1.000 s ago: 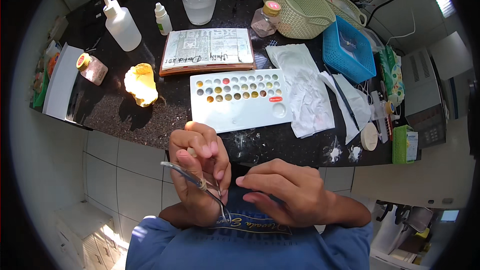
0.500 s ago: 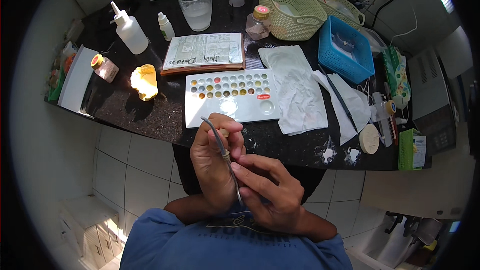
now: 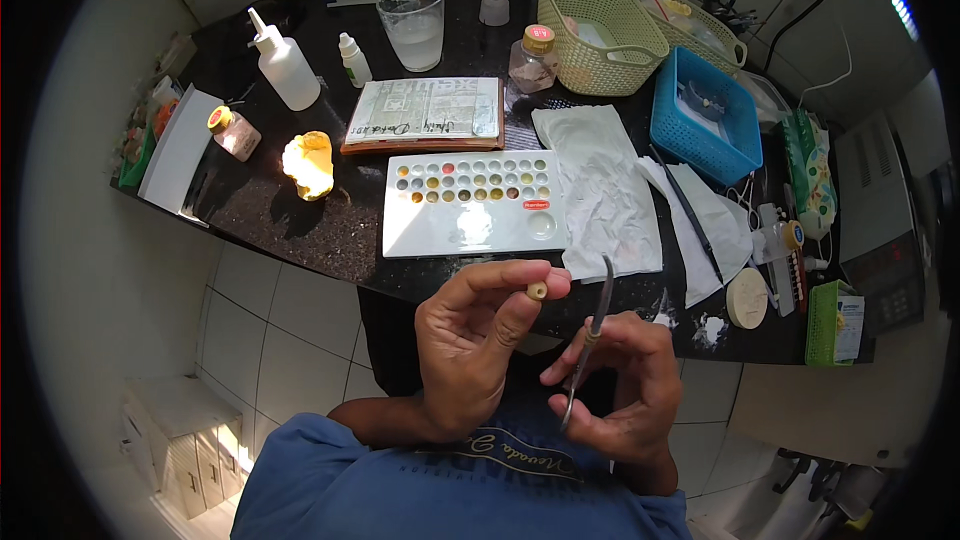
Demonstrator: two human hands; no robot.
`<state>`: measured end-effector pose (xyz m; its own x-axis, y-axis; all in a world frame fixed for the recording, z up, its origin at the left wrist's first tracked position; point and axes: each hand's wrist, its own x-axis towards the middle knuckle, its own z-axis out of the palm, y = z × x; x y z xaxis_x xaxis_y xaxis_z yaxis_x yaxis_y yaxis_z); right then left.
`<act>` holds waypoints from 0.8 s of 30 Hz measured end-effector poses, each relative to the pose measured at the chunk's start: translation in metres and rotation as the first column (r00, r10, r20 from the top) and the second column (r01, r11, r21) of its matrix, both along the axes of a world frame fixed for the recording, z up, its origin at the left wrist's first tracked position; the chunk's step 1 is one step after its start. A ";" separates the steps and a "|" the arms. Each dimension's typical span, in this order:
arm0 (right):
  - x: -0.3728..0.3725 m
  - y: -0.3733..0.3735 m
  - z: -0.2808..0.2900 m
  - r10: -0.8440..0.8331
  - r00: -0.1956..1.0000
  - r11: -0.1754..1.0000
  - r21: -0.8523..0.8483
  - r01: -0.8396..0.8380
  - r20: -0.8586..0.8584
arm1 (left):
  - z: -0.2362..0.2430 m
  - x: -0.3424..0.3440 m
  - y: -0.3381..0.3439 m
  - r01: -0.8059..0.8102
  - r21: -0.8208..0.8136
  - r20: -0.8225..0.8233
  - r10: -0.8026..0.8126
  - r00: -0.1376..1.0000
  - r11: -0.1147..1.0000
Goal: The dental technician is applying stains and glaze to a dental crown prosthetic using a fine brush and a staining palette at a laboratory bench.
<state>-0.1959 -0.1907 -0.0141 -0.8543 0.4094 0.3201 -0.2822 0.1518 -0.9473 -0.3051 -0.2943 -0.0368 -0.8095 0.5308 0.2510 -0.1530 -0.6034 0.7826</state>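
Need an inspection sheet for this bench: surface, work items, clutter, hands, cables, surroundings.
Surface: dark speckled countertop, white powder spilled near the front edge, right side.
Work items: small tan piece and curved metal tool, both in hand; white palette with coloured wells lies behind the hands.
Clutter: crumpled paper towel right of the palette; blue basket and pale green basket at back right.
Hands: left hand pinches the tan piece between thumb and fingers; right hand holds the metal tool.
Cables: black cable at the back-right wall; where it ends is unclear.
Surroundings: tiled floor; sunlit low cabinet at lower left.
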 end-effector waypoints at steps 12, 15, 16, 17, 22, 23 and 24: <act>0.021 0.025 -0.006 0.033 0.991 0.991 0.124 -0.049 0.127 | 0.011 -0.017 0.000 0.104 0.051 0.077 -0.107 0.991 0.993; 0.020 0.026 -0.006 0.046 0.992 0.989 0.131 -0.062 0.116 | 0.011 -0.017 0.000 0.136 0.049 0.148 -0.142 0.979 0.989; 0.020 0.026 -0.006 0.046 0.991 0.988 0.141 -0.064 0.123 | 0.012 -0.017 0.000 0.137 0.046 0.147 -0.142 0.979 0.990; 0.019 0.026 -0.006 0.046 0.990 0.986 0.151 -0.066 0.130 | 0.012 -0.017 0.000 0.137 0.042 0.145 -0.142 0.979 0.990; 0.020 0.027 -0.007 0.050 0.989 0.987 0.143 -0.070 0.136 | 0.011 -0.018 -0.002 0.151 0.041 0.140 -0.155 0.978 0.988; 0.020 0.027 -0.007 0.054 0.989 0.987 0.140 -0.074 0.140 | 0.011 -0.019 -0.002 0.157 0.036 0.138 -0.160 0.977 0.987; 0.020 0.026 -0.007 0.052 0.989 0.988 0.139 -0.071 0.141 | 0.011 -0.019 -0.002 0.159 0.036 0.139 -0.163 0.977 0.987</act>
<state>-0.1759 -0.1643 -0.0212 -0.9161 0.3131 0.2505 -0.1650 0.2752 -0.9471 -0.3241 -0.2967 -0.0257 -0.7422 0.6520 0.1548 -0.3575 -0.5806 0.7315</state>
